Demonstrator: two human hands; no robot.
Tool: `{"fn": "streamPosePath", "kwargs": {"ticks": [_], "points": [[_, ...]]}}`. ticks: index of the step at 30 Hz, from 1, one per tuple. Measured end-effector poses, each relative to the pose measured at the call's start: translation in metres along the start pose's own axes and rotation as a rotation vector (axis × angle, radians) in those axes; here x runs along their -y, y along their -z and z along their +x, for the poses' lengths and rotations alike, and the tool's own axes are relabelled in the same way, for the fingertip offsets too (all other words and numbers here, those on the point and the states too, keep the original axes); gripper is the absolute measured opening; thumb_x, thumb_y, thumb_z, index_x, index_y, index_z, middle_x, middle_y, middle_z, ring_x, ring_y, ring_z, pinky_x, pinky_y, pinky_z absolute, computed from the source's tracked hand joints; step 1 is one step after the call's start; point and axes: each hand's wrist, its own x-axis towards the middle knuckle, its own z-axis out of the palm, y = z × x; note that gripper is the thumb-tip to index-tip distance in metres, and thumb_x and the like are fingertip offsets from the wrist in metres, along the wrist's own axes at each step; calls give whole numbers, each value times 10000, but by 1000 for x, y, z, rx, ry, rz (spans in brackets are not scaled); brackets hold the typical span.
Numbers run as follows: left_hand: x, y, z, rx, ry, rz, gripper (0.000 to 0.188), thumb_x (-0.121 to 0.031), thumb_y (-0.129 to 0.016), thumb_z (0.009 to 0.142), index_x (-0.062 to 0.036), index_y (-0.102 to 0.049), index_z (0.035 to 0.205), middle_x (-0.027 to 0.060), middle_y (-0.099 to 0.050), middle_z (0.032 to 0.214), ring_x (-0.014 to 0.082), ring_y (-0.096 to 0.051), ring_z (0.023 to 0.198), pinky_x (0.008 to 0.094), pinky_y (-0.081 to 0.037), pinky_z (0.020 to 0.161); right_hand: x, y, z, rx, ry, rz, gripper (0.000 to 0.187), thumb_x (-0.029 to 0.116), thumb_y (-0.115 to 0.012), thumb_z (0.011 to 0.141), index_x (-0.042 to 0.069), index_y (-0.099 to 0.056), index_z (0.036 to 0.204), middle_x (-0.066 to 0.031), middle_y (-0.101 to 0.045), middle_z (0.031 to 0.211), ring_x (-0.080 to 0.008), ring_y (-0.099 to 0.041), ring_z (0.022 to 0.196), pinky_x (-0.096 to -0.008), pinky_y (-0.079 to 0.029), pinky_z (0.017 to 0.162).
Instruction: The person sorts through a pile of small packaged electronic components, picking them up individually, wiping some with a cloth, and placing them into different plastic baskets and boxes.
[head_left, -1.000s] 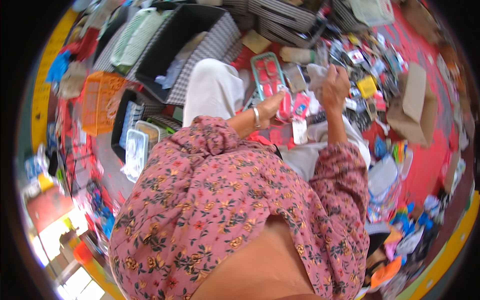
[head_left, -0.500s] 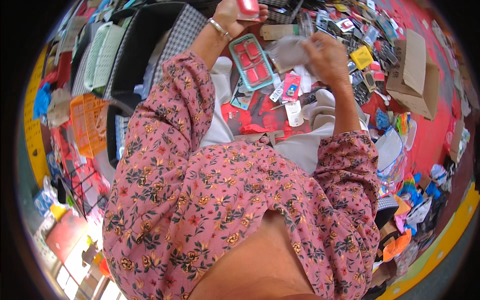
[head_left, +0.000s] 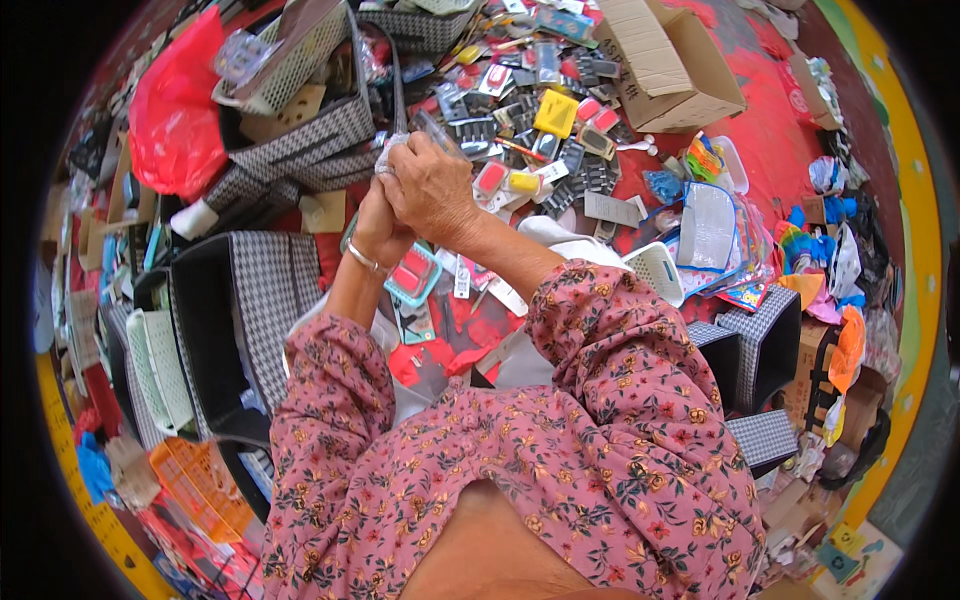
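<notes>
My two hands are pressed together above a small turquoise basket [head_left: 410,299] that holds several red cases [head_left: 412,270]. The fingers of my right hand [head_left: 435,190] are closed on a crumpled greyish-white cloth [head_left: 386,157], which only shows at the fingertips. Tucked under it, my left hand [head_left: 380,225] has its fingers curled; what lies inside is hidden by the right hand. Below the basket is a card pack [head_left: 416,325], and white tags [head_left: 508,297] lie to its right.
Small packs, black clips and a yellow case [head_left: 556,113] are heaped ahead. An open cardboard box [head_left: 668,80] stands far right, a white basket [head_left: 655,272] nearer. Checked bins [head_left: 270,290] and a red plastic bag [head_left: 178,115] are on the left.
My hands were apart, the left with a red case and the right with the greyish-white piece; now they have come together. The view has shifted, and the red case is out of sight.
</notes>
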Motion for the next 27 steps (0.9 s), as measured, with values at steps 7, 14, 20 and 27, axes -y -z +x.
{"fn": "streamPosePath", "kwargs": {"ticks": [7, 14, 20, 27], "points": [[-15, -13, -20, 250, 155, 175, 562, -503, -259, 892, -24, -447, 1118, 142, -576, 984, 209, -595, 819, 332, -511, 654, -40, 31, 25, -144, -316, -172, 161, 196, -565, 751, 41, -532, 777, -135, -530, 807, -305, -563, 690, -397, -456, 567], [2, -3, 2, -128, -179, 230, 497, -465, -276, 906, -60, -476, 1113, 92, -566, 1060, 205, -575, 904, 330, -483, 746, -10, 8, 13, -15, 104, -12, 84, 137, -537, 727, 74, -533, 783, -87, -532, 732, -266, -556, 681, -367, -456, 566], [-8, 11, 2, -79, -115, -34, 476, -485, -260, 901, -98, -510, 1023, 63, -559, 1010, 202, -536, 953, 342, -425, 858, 4, -10, -4, 137, 202, -54, 92, 131, -511, 686, 45, -535, 705, -93, -539, 732, -238, -552, 686, -319, -454, 578], [-8, 2, -7, 56, -137, -67, 562, -579, -275, 856, -98, -503, 1036, 70, -545, 1040, 211, -521, 968, 351, -418, 867, 10, -1, -2, 76, 249, -20, 105, 142, -511, 693, 40, -534, 704, -93, -538, 727, -233, -548, 687, -331, -452, 588]]}}
